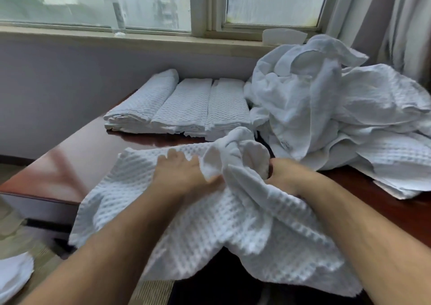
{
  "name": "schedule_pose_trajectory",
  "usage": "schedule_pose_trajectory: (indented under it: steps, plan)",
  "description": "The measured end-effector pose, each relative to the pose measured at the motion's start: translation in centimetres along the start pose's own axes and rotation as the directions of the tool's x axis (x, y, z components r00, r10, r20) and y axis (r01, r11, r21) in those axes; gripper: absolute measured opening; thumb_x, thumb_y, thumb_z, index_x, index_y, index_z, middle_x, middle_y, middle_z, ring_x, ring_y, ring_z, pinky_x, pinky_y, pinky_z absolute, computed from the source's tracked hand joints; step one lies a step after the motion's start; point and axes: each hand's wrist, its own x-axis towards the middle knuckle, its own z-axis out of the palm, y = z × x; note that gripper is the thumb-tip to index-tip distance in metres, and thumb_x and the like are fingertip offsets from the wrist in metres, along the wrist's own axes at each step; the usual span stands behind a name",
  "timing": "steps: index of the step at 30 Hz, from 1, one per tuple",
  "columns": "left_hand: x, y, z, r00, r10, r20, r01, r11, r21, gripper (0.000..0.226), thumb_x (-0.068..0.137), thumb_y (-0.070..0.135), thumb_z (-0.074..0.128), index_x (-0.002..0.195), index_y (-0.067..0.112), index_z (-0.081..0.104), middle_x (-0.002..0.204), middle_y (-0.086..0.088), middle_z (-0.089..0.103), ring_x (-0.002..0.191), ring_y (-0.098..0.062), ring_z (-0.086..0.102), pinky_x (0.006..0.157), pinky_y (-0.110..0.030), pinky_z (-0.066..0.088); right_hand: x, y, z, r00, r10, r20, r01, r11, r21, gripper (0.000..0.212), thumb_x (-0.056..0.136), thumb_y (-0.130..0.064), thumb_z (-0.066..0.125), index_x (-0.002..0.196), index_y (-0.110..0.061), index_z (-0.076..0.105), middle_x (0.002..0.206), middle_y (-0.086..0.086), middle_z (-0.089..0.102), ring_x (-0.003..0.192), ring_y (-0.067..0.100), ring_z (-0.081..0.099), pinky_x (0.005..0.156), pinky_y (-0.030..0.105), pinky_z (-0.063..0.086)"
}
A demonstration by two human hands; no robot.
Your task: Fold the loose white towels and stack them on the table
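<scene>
Towel (pixel 210 223) is spread half over the table (pixel 77 155) edge, bunched at its far end. Right hand (pixel 285 176) grips that bunch, left hand (pixel 179 171) lies flat on the cloth just beside. Three folded towels (pixel 182 104) sit behind, loose pile (pixel 326 108) at right.

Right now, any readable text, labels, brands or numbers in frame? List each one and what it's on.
Nothing in view can be read.
Tag on the loose towel pile: dark marks, too small and blurred to read.
Bottle on the windowsill: clear, no legible label.
Folded towels: no print seen.
Waffle towel being folded: no print seen.
</scene>
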Motion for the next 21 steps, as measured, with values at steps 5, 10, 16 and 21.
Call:
schedule_pose_trajectory:
  steps: [5,10,16,21]
  plan:
    - [1.4,-1.5,2.2,0.991,0.088,0.101,-0.068,0.979,-0.193,0.102,0.073,0.098,0.025,0.158,0.044,0.009,0.168,-0.012,0.011,0.154,-0.034,0.01,0.119,-0.06,0.015,-0.5,1.4,-0.5,0.991,-0.023,-0.13,0.052,0.971,0.231,0.034,0.082,-0.039,0.067,0.067,-0.019,0.044,0.058,-0.016,0.049,0.065,0.014,0.044,0.053,0.022,0.035]
    - [4.6,-1.2,1.4,0.968,0.178,0.177,-0.132,0.961,-0.245,0.121,0.054,0.107,0.011,0.158,0.046,0.005,0.17,-0.006,0.007,0.155,-0.037,-0.001,0.119,-0.066,0.006,-1.8,0.7,-1.3,0.994,0.06,-0.086,-0.042,0.978,0.206,0.065,0.042,-0.072,0.061,0.091,-0.03,0.057,0.09,-0.013,0.067,0.078,0.006,0.061,0.064,0.026,0.046]
    - [3.0,2.1,1.0,0.994,-0.1,0.032,0.104,0.983,-0.15,0.082,0.093,0.075,0.013,0.151,0.025,0.04,0.159,-0.015,0.034,0.147,-0.041,0.025,0.114,-0.067,0.016,-2.9,1.8,-0.8,1.0,-0.012,0.003,0.012,0.998,-0.068,0.039,0.079,-0.057,0.068,0.07,-0.019,0.065,0.072,-0.009,0.066,0.072,0.014,0.06,0.048,0.018,0.04]
    - [2.6,5.5,0.4,0.836,0.27,-0.477,-0.504,0.722,-0.474,0.029,0.094,0.027,0.043,0.116,0.024,0.06,0.121,0.002,0.065,0.112,-0.024,0.056,0.094,-0.043,0.046,-3.4,2.0,-0.2,0.989,-0.109,0.1,0.118,0.989,-0.086,0.023,0.09,-0.037,0.064,0.082,-0.016,0.069,0.091,0.003,0.073,0.081,0.018,0.061,0.075,0.035,0.053]
